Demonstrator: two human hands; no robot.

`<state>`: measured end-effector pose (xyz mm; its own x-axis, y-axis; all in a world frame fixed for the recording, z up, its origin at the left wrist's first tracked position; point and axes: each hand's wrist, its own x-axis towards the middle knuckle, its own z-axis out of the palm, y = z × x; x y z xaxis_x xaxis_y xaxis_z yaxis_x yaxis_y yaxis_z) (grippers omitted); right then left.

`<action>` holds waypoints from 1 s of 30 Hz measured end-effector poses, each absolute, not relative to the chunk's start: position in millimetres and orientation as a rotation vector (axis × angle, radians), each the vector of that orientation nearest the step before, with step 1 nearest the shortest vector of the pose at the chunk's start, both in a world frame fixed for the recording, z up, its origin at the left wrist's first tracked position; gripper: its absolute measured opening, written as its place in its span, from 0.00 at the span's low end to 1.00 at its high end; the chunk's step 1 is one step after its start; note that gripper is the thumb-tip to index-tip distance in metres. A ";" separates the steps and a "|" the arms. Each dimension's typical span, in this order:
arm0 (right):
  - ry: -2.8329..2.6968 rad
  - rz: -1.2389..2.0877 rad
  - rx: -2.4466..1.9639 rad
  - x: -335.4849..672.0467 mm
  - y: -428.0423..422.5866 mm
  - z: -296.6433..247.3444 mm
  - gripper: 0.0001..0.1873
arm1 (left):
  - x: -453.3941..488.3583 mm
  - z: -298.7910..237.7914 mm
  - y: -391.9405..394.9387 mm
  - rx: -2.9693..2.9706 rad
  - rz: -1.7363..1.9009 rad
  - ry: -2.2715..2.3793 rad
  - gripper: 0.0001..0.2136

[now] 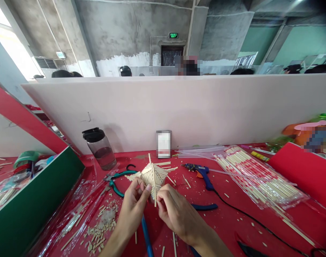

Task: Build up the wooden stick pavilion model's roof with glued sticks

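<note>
Between my hands is a small roof-shaped model of pale wooden sticks [154,175], with longer sticks poking out at its top, sides and near end. My left hand [134,198] is closed on its near left edge, thumb and fingers pinched together. My right hand [173,207] has its fingers curled against the near right edge, beside the central stick; whether a small piece is between those fingertips is hidden. Teal-handled pliers [117,180] lie just left of the model. A blue glue gun [202,173] rests to its right, and a dark blue handle [204,207] shows beyond my right hand.
Bagged wooden sticks [259,178] lie at the right. Stick offcuts [101,225] are heaped at the lower left. A water bottle [100,148] stands by the white partition [163,107]. A green panel [42,192] and a red panel [302,175] flank the red table [219,232]. The glue gun's cord [240,214] crosses the right side.
</note>
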<state>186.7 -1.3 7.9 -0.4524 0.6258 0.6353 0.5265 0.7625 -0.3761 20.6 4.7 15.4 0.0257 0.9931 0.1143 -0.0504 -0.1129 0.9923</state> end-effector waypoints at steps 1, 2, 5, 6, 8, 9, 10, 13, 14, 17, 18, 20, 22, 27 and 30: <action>-2.148 0.155 -0.858 186.7 -1.2 8.2 0.12 | 20.9 15.7 4.6 1.272 1.293 1.094 0.19; -2.144 0.154 -0.857 186.8 -1.1 8.4 0.12 | 21.2 15.9 4.5 1.272 1.292 1.089 0.19; -2.138 0.172 -0.853 187.4 -0.6 8.9 0.12 | 21.9 16.3 4.7 1.269 1.298 1.067 0.18; -2.137 0.180 -0.851 187.7 -0.4 8.9 0.12 | 22.1 16.6 4.8 1.267 1.303 1.062 0.18; -2.139 0.187 -0.850 188.4 0.2 8.2 0.12 | 22.7 17.7 4.9 1.258 1.311 1.060 0.18; -2.141 0.186 -0.852 188.7 0.4 7.6 0.12 | 23.0 18.4 4.9 1.251 1.312 1.059 0.18; -2.141 0.183 -0.854 189.1 0.6 7.0 0.12 | 23.3 19.1 4.8 1.245 1.313 1.058 0.18; -2.147 0.186 -0.859 189.8 0.8 5.6 0.11 | 24.2 21.2 4.2 1.239 1.316 1.051 0.18; -2.149 0.189 -0.857 190.0 0.8 5.6 0.11 | 24.4 21.8 4.0 1.238 1.316 1.048 0.18; -2.150 0.187 -0.843 190.1 0.7 6.9 0.12 | 24.8 23.0 3.7 1.234 1.318 1.054 0.19; -2.146 0.178 -0.836 190.1 0.8 7.4 0.12 | 24.9 23.0 3.7 1.231 1.321 1.058 0.19; -2.139 0.154 -0.821 190.2 1.1 8.2 0.12 | 24.8 22.6 4.0 1.232 1.323 1.065 0.19; -2.132 0.143 -0.819 190.3 1.5 8.4 0.12 | 24.7 21.4 4.4 1.235 1.322 1.063 0.19; -2.139 0.165 -0.835 190.8 1.6 10.1 0.12 | 24.8 18.6 4.8 1.252 1.308 1.050 0.18; -2.143 0.180 -0.820 191.8 1.1 12.7 0.11 | 23.6 17.2 5.2 1.251 1.324 1.056 0.18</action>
<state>191.8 1.1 12.7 -0.4561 0.6112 0.6468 0.4950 0.7783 -0.3864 23.6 5.2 17.2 0.0230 0.9909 0.1324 -0.0916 -0.1298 0.9873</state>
